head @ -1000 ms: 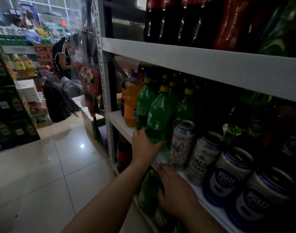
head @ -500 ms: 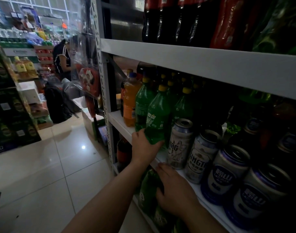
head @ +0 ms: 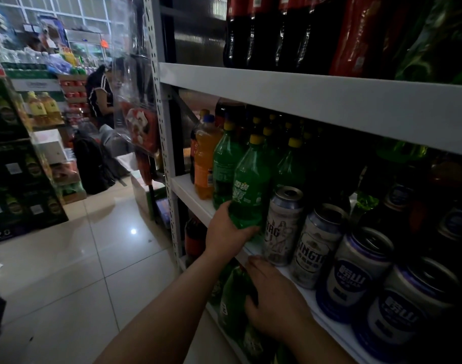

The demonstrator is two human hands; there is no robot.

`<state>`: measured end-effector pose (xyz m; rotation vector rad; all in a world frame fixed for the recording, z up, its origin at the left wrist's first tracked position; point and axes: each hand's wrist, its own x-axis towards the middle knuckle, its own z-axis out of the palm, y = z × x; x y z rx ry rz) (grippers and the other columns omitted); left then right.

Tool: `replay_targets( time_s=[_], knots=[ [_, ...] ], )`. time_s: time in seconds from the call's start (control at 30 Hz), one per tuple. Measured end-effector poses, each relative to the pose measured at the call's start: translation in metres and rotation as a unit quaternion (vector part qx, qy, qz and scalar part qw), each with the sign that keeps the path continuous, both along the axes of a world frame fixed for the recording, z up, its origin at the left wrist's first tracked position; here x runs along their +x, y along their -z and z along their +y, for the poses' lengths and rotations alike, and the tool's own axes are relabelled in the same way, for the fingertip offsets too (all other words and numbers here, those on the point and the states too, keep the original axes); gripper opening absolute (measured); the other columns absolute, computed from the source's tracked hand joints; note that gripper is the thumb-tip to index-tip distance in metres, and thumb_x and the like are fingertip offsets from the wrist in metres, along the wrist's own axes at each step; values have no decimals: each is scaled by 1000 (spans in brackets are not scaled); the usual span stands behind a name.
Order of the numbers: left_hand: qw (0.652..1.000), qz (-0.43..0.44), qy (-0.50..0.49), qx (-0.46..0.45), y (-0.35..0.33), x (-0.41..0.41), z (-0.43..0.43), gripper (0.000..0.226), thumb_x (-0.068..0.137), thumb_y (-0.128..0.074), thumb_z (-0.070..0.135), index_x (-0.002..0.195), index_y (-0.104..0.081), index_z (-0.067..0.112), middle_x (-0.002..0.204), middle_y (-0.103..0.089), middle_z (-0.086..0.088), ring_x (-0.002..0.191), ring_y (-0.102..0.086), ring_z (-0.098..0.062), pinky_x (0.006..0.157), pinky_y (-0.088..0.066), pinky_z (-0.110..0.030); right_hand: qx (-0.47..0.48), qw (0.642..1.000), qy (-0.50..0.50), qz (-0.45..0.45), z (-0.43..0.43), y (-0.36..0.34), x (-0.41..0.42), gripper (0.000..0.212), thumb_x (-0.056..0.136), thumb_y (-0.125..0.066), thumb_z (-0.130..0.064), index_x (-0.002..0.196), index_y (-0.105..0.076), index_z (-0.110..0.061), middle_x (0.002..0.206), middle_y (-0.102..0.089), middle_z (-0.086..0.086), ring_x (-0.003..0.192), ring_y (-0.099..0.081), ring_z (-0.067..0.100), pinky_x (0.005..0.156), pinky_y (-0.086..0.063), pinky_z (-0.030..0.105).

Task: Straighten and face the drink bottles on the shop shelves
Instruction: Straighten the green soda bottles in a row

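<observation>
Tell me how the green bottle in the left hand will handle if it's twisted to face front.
The green bottle looks full, so probably heavy. It is tall and narrow with its base near the shelf edge, so it may tip. The left hand grips low, which should steady it.

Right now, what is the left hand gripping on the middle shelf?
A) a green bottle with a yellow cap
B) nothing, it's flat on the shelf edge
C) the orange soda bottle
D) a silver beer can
A: the left hand wraps the base of the green bottle with the yellow cap, at the front of the middle shelf, with the orange soda bottle and silver beer can untouched either side.
</observation>
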<state>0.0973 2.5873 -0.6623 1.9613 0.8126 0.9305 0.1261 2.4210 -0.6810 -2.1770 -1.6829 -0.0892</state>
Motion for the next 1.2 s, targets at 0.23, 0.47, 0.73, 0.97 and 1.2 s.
replay_targets(
  time_s=[0.23,0.47,0.73,0.97,1.2],
  knots=[
    [992,-6,114,-48,-1,-12,17,87,63,-75,54,137,-37,31,117,-51,22,96,-50,11,85,-41,-17,-3,1000,-7,1,0,4,3,72,86,-40,-45,152,-18,-24,159,-11,-9,144,-9,5,105,2,11],
    [992,-91,-67,-48,-19,17,62,42,80,-64,23,120,-52,22,117,-56,-2,104,-55,-16,90,-51,-43,-4,1000,-7,-3,7,7,3,72,85,-44,-47,151,-18,-30,154,-4,-23,139,-1,-6,102,15,7],
    [992,-71,-95,-44,-21,39,75,51,67,-56,59,109,-53,30,101,-62,6,92,-61,-18,79,-53,-47,-56,998,-7,-18,9,-3,3,78,65,-71,-56,133,-53,-25,143,-37,-15,130,-37,-5,109,-1,8],
    [981,-37,133,-139,-26,15,111,64,67,-84,25,119,-47,26,107,-58,17,98,-56,-1,80,-51,-22,-77,997,-3,-19,4,-10,-6,71,34,-86,-52,98,-76,-23,109,-70,-10,99,-66,5,92,-41,14],
    [960,70,243,-119,-39,-2,129,61,74,-79,24,129,-53,31,132,-52,10,123,-49,-15,104,-41,-41,-15,1000,-7,4,2,-3,-2,73,80,-52,-47,147,-28,-29,153,-11,-18,141,-4,-3,114,4,16]
  ],
)
